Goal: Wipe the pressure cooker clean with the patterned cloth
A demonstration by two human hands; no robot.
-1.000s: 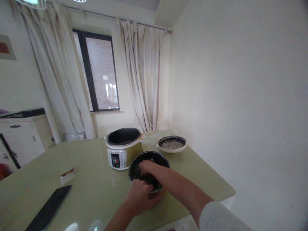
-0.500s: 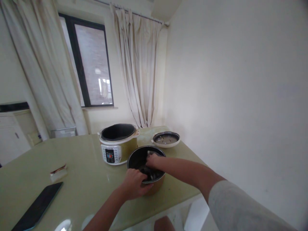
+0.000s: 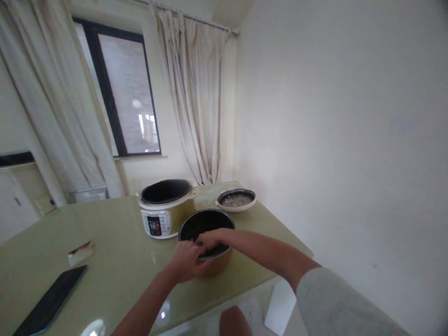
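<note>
The dark-lined inner pot of a cooker stands on the table, its outer side brownish orange. My left hand is closed around its near left rim, thumb over the edge and fingers along the outside. Reaching inside the pot, my right hand is bent with its fingers curled, close to the left hand. Whatever those fingers hold is hidden by the hand and the dark interior. Behind the pot to the left sits the electric cooker body, uncovered, its control panel facing me.
A round lid lies with its inner side up behind the pot, near the wall. On the left are a dark phone and a small white packet. The glossy green table ends just in front of me.
My right hand has moved from the pot's far right inside toward the near left, beside my left hand. A pale bit showing at its fingers earlier is now out of sight. The view shifted slightly.
</note>
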